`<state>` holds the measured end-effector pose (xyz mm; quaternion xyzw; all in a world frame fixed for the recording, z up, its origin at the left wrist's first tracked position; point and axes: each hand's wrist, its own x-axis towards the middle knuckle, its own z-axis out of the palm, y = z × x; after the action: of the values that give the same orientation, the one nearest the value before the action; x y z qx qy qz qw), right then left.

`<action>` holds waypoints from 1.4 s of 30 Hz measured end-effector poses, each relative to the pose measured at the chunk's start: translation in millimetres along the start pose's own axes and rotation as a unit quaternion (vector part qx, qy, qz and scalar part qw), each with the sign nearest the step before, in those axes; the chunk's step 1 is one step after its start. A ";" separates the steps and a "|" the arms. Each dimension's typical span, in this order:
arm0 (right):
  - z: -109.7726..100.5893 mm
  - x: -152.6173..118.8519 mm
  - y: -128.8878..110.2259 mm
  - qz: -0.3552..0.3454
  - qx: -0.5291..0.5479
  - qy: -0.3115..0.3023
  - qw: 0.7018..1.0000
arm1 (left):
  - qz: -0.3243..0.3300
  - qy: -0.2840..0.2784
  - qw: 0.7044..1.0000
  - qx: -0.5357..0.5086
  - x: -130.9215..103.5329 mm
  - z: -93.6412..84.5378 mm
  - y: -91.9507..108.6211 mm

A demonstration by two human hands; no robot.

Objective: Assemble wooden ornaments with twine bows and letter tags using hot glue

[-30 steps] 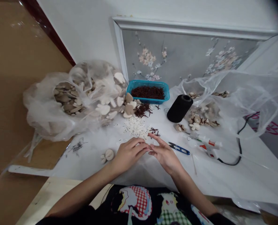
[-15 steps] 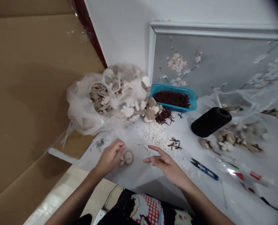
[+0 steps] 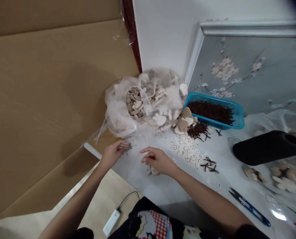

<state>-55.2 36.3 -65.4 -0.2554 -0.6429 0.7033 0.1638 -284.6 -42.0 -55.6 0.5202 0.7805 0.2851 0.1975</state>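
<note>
Leftmost, the left hand [image 3: 112, 154]: thumb and fingers drawn close together at the edge of the dark threads; whether they are clamped on any strand cannot be told.
Dark threads [image 3: 129, 146]: a small tangle on the worktop [image 3: 177, 189], just beyond the left fingertips; probably very light and limp, best pinched through the middle of the tangle.
Translucent bagging [image 3: 115, 122]: crumpled and open, filled with beige and white cut-out pieces [image 3: 138, 105].
Beige plush piece [image 3: 153, 171]: on the worktop, partly hidden by the right hand; likely light, soft and yielding, with the rounded body offering the surest hold.
Right hand [image 3: 160, 161]: forefinger and thumb apart, above the plush piece, gripping nothing visible.
White tags [image 3: 189, 147]: loose and scattered, not in any container.
Blue basket [image 3: 239, 124]: brown bows [image 3: 210, 113] heaped inside, more spilling beside it.
Black spool [image 3: 262, 148]: tilted in view, near further translucent bagging at right, its contents partly blurred.
</note>
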 end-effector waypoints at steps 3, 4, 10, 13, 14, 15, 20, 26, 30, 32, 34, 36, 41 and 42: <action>10.6 30.7 2.6 -0.002 -0.023 0.012 1.000 | 0.002 0.001 1.000 -0.018 -4.5 -3.9 2.4; 13.2 40.0 3.5 -0.005 -0.031 0.021 0.999 | 0.004 0.006 1.000 -0.023 -6.9 -4.9 3.3; 16.7 72.7 10.7 -0.030 -0.047 0.041 0.998 | 0.161 0.133 0.976 0.055 -33.9 -11.3 19.0; 16.9 79.6 14.8 -0.048 -0.059 0.032 0.997 | 0.372 0.207 0.893 0.142 -50.2 -16.5 36.4; 18.0 81.4 15.7 -0.053 -0.063 0.025 0.996 | 0.424 0.217 0.864 0.164 -54.9 -18.3 43.1; 19.6 82.7 16.1 -0.056 -0.067 0.018 0.996 | 0.464 0.223 0.838 0.183 -59.0 -20.0 49.8; 28.6 70.9 8.9 -0.082 -0.048 -0.051 0.994 | 0.545 0.227 0.778 0.215 -69.6 -25.1 75.7; 13.1 23.6 -8.4 -0.093 0.066 -0.189 0.975 | 0.556 0.236 0.776 0.181 -65.5 -18.1 73.8; 5.0 2.0 -14.9 -0.104 0.050 -0.274 0.955 | 0.581 0.214 0.767 0.168 -60.0 -13.1 67.5; 6.4 -3.9 -16.7 -0.108 0.036 -0.286 0.951 | 0.592 0.204 0.760 0.171 -58.8 -13.3 66.8; 9.2 -8.0 -17.9 -0.109 0.033 -0.283 0.952 | 0.596 0.200 0.758 0.171 -59.1 -14.5 66.7; 10.8 -11.6 -19.0 -0.112 0.041 -0.276 0.954 | 0.602 0.197 0.756 0.165 -60.8 -16.2 67.1; 3.2 -23.6 -27.4 -0.120 0.076 -0.242 0.960 | 0.593 0.187 0.765 0.164 -68.2 -21.6 78.0; 0.3 -27.0 -30.6 -0.126 0.072 -0.233 0.962 | 0.596 0.179 0.764 0.169 -69.5 -22.7 82.2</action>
<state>-36.4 24.7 -31.1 0.0108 -0.6380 0.7614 0.1144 -214.4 -87.3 15.9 0.8451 0.3699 0.2967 -0.2469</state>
